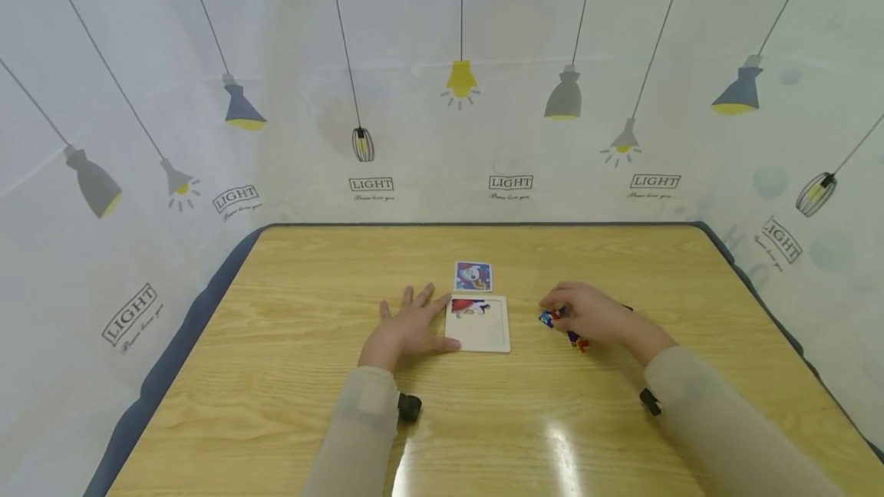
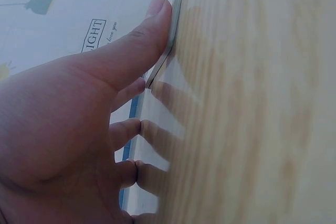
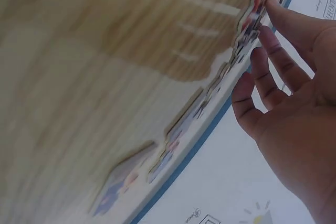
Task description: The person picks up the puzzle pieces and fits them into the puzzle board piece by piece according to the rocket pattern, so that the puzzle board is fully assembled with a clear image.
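Note:
My left hand (image 1: 407, 330) lies with spread fingers at the left side of a white puzzle board (image 1: 486, 334). Its thumb touches the board's near left corner, and its index fingertip touches the far left one. In the board's upper left sits a red and white picture part (image 1: 471, 308). To the right, my right hand (image 1: 587, 313) bends over several loose, colourful jigsaw pieces. Between thumb and fingers it pinches a blue and red jigsaw piece (image 1: 549, 318). In the right wrist view, the thumb tip meets the upper pieces (image 3: 254, 11); other pieces (image 3: 123, 187) lie flat nearby.
A square picture card (image 1: 473, 276) with a white cartoon figure on blue lies just beyond the board. Both rest on a wooden table (image 1: 311, 282) with a dark blue edge. A pale curtain (image 1: 414, 136) printed with lamps surrounds the table's far side and flanks.

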The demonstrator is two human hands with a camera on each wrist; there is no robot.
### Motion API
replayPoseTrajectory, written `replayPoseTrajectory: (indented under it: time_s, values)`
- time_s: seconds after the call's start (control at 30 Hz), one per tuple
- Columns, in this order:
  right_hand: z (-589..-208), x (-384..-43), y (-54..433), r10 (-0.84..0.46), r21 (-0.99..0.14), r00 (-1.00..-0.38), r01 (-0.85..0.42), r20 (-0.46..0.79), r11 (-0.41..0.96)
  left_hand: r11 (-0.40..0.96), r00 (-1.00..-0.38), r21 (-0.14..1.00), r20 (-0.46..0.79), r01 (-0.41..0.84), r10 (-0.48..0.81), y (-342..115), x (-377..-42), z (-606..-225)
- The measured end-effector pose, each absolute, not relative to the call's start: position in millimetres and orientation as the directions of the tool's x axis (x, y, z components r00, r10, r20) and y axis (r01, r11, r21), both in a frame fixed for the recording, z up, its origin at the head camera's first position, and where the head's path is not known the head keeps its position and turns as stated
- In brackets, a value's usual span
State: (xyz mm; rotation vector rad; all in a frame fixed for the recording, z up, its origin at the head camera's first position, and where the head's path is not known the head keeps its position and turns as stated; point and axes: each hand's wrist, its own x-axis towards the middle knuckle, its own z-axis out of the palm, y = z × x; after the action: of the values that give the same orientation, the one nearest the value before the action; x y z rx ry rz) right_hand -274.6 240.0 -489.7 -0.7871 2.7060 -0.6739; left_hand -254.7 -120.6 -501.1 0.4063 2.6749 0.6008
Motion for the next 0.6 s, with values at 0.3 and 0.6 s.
replayPoseTrajectory:
  time_s: [0.3,0.6]
  values:
    - [-489,-288,213,-0.460,-0.396,-0.868,-0.361,-0.189,0.844,0.873,-0.893,0.449,-0.288,0.192,0.345,-120,-252,-497]
    - [-491,-297,218,-0.385,-0.335,-0.902,-0.308,-0.194,0.890,0.874,-0.888,0.447,-0.302,0.189,0.346,-120,-251,-497]
